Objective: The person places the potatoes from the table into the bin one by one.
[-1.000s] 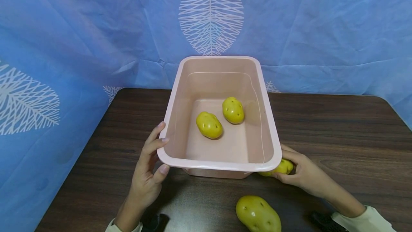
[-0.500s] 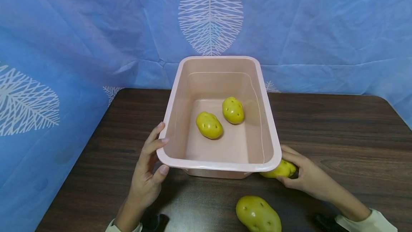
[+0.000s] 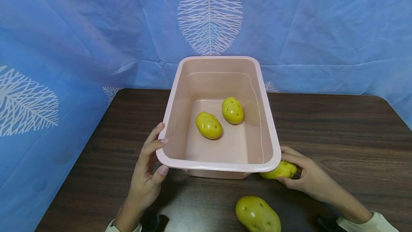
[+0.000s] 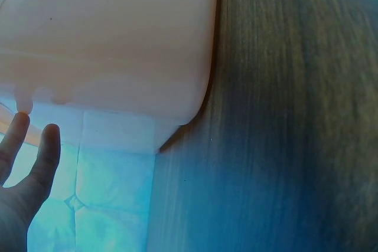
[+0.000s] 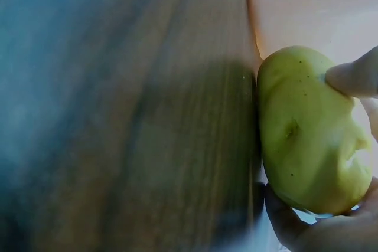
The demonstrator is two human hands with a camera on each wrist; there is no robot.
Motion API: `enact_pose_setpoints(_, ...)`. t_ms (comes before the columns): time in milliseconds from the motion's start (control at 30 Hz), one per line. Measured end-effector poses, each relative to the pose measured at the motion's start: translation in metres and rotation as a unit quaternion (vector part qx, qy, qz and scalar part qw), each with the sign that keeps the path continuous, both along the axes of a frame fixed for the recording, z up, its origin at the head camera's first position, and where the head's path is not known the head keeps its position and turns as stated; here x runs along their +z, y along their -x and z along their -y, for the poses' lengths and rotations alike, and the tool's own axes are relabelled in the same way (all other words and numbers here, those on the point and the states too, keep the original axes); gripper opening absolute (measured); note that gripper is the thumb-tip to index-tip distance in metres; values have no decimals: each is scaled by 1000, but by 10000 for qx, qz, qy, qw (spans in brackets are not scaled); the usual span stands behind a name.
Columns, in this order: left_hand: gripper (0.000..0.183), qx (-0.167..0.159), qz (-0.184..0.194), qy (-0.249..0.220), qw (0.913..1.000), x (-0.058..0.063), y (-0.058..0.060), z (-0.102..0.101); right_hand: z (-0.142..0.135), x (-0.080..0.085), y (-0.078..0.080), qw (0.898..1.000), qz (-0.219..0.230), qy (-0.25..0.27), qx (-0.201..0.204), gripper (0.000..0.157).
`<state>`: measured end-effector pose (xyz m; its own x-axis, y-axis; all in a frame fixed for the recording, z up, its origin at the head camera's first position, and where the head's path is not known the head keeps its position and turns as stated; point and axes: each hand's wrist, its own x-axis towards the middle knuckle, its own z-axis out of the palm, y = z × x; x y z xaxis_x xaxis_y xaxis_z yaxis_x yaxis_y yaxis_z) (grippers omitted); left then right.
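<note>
My right hand (image 3: 309,174) holds a yellow-green potato (image 3: 281,170) low beside the bin's near right corner, thumb on the near side and fingers on the far side. In the right wrist view this potato (image 5: 310,134) lies against the tabletop. My left hand (image 3: 146,174) rests at the near left corner of a pale pink plastic bin (image 3: 219,165), with fingertips on its rim and the thumb just below. Two more potatoes lie apart inside the bin, a left potato (image 3: 209,125) and a right potato (image 3: 233,110). Another, larger-looking potato (image 3: 258,213) lies on the table in front.
The dark wood-grain table (image 3: 347,128) extends on both sides of the bin. A blue cloth (image 3: 128,20) with white leaf prints hangs behind and to the left. Dark wrist gear (image 3: 154,222) shows under the left wrist.
My right hand has shifted slightly right and toward me, and the potato at its fingers moved a little the same way, showing more from under the rim. The left hand and bin stayed put.
</note>
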<state>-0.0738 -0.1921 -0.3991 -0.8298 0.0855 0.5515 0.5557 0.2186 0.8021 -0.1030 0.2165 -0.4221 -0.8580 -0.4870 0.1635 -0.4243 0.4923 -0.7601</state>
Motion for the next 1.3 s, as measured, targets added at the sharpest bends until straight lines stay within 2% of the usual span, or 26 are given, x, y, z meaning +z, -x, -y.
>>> enact_pose_setpoints(367, 45, -23, 22, -37, 10000, 0, 0, 0, -3, -2, 1, 9998, 92, 151, 55, 55)
enact_pose_setpoints(800, 45, -79, -43, -101, 9999, -1, 1, 0, -10, 4, 2, 9995, 164, 256, 19, 60)
enact_pose_setpoints(1033, 45, -114, -104, -131, 9998, -2, 1, 0, -12, 10, 4, 9971, -11, 711, 269, 57)
enact_pose_setpoints(1300, 45, -83, -62, -105, 9999, -1, 2, 0, -14, 15, 4, 9984, -6, 560, -1, 56)
